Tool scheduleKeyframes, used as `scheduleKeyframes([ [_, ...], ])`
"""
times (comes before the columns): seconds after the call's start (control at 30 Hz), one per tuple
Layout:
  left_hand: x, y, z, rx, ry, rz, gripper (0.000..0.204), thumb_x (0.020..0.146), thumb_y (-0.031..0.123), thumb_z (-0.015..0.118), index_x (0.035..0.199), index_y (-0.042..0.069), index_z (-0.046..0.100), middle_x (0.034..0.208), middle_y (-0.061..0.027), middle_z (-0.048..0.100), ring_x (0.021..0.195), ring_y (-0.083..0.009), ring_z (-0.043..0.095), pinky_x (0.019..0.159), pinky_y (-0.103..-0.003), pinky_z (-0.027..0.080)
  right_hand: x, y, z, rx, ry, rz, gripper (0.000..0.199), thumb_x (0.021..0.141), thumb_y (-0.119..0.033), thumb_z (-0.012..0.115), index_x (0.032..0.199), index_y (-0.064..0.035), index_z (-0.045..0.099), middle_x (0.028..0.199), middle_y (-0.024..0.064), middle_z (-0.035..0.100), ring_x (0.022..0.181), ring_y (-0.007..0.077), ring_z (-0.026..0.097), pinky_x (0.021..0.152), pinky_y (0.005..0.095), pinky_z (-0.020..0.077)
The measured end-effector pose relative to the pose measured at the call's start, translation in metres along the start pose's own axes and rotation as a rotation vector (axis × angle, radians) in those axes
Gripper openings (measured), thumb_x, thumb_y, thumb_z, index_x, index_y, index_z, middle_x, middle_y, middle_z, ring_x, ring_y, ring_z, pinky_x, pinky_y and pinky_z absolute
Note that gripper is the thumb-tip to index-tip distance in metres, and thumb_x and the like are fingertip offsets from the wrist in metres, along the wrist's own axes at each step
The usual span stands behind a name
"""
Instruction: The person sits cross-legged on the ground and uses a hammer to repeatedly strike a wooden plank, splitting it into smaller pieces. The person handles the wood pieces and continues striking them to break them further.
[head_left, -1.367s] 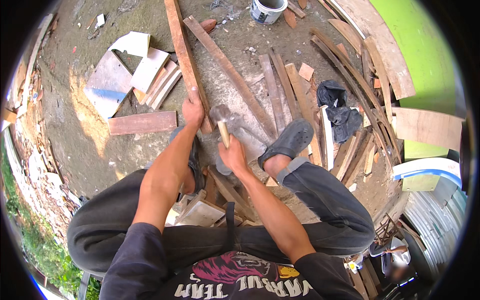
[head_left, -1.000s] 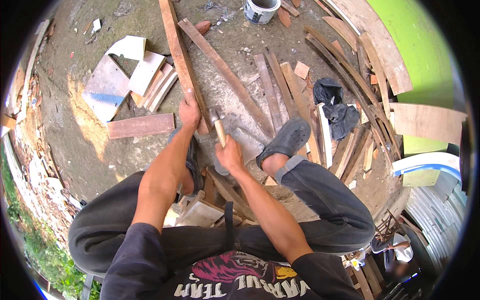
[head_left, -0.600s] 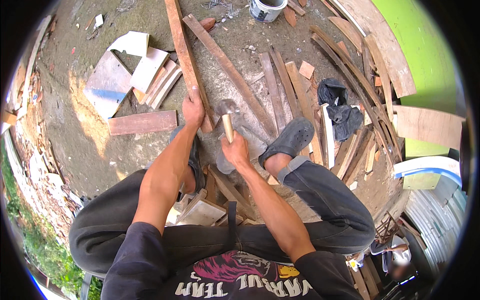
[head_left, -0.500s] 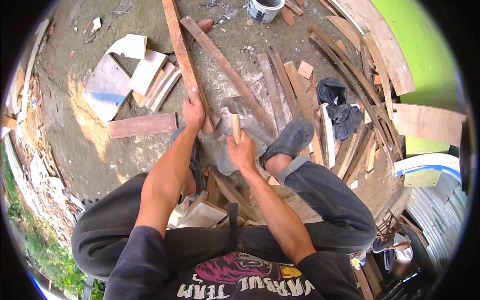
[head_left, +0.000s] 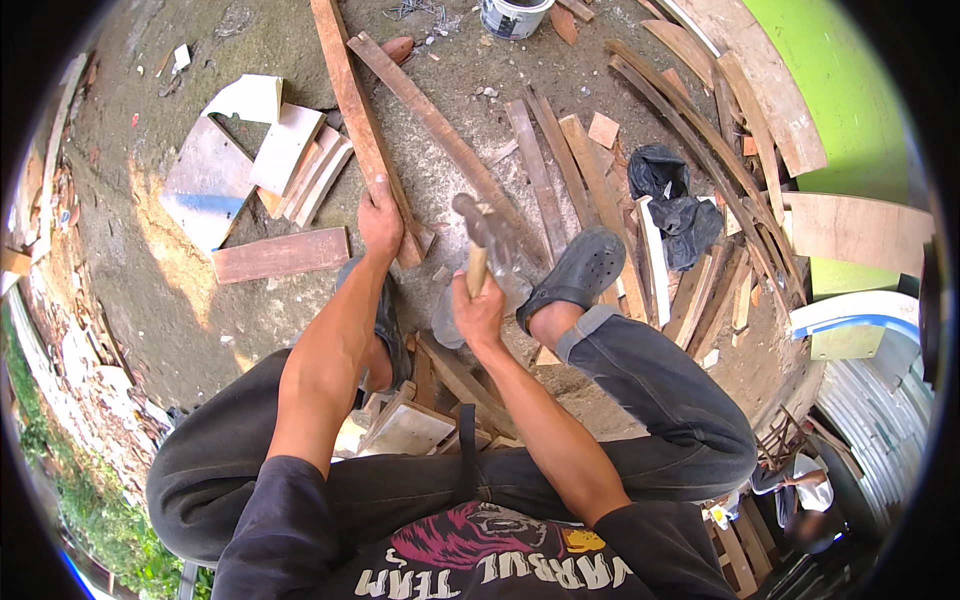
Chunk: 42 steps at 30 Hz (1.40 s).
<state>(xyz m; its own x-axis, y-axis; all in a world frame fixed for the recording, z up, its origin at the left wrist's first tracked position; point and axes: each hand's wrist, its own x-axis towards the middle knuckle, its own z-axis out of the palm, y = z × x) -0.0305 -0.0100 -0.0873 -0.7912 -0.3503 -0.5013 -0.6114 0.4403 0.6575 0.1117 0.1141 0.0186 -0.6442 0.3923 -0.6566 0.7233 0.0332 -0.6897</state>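
Note:
My left hand (head_left: 380,222) is closed round the near end of a long reddish-brown wooden batten (head_left: 348,92), its thumb lying along the top. The batten slants away to the far left. In my right hand (head_left: 478,312) is a hammer (head_left: 478,268), gripped by its pale wooden handle. The hammer's metal head is smeared by motion and hangs just right of the batten's end, apart from it. Under the hammer a grey stone-like lump (head_left: 450,322) shows in part on the ground between my dark clogs (head_left: 578,280).
Loose wooden strips (head_left: 535,180) lie ahead and to the right, beside a black plastic bag (head_left: 690,230). White and brown board offcuts (head_left: 285,150) and a reddish plank (head_left: 282,256) lie left. A bucket (head_left: 515,18) stands far ahead. At lower right is another person (head_left: 805,485).
The hammer's head has turned and swung slightly in my right hand, and its handle tilts more to the right. My left hand keeps its hold on the batten.

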Motion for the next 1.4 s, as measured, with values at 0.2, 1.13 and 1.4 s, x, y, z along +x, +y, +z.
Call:
scheduleKeyframes([
  [0.2, 0.013, -0.006, -0.002, 0.0, -0.029, 0.027, 0.089, 0.094, 0.069, 0.043, 0.13, -0.012, 0.054, 0.122, -0.0356, 0.06, 0.119, -0.0472, 0.057, 0.102, -0.048, 0.042, 0.026, 0.002, -0.01, -0.397, -0.139, 0.11, 0.032, 0.086, -0.026, 0.066, 0.097, 0.0033, 0.064, 0.081, 0.0278, 0.067, 0.078, 0.0428, 0.068, 0.07, 0.047, 0.0521],
  [1.13, 0.019, -0.041, -0.065, 0.042, -0.358, -0.078, 0.063, 0.092, 0.047, 0.061, 0.137, 0.003, 0.057, 0.12, -0.0244, 0.067, 0.111, -0.0337, 0.066, 0.093, -0.04, 0.051, -0.106, -0.134, -0.203, -0.895, -0.21, -0.206, 0.03, 0.089, -0.024, 0.065, 0.092, 0.0054, 0.059, 0.076, 0.0302, 0.065, 0.077, 0.0493, 0.065, 0.073, 0.055, 0.0501],
  [1.4, -0.039, -0.018, -0.093, 0.568, -0.106, 0.719, 0.037, 0.084, 0.03, 0.068, 0.115, 0.009, 0.067, 0.119, -0.0146, 0.062, 0.115, -0.0357, 0.058, 0.095, -0.044, 0.05, -0.108, -0.131, -0.204, -0.988, -0.214, -0.269, 0.032, 0.091, -0.023, 0.066, 0.097, 0.0077, 0.062, 0.081, 0.0291, 0.068, 0.08, 0.0455, 0.069, 0.074, 0.0521, 0.0547],
])
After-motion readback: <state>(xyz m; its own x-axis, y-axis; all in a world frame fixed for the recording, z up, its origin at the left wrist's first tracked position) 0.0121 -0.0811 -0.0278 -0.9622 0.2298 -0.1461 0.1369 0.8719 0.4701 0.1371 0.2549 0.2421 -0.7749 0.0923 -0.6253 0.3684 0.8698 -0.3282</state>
